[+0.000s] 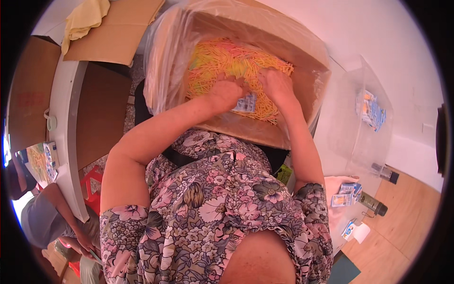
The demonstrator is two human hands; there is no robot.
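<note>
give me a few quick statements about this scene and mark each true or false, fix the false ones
1. The left hand and right hand both reach into the cardboard box. True.
2. The thin sticks in the box are mostly blue. False: the sticks are mostly yellow-orange.
3. Clear plastic sheeting covers part of the box's sides. True.
4. The clear plastic bin stands to the person's left. False: the bin is on the right.
5. A blue-and-white packet shows beside the left hand. True.
6. The yellow cloth hangs over the bin. False: the cloth lies on cardboard at the upper left.
</note>
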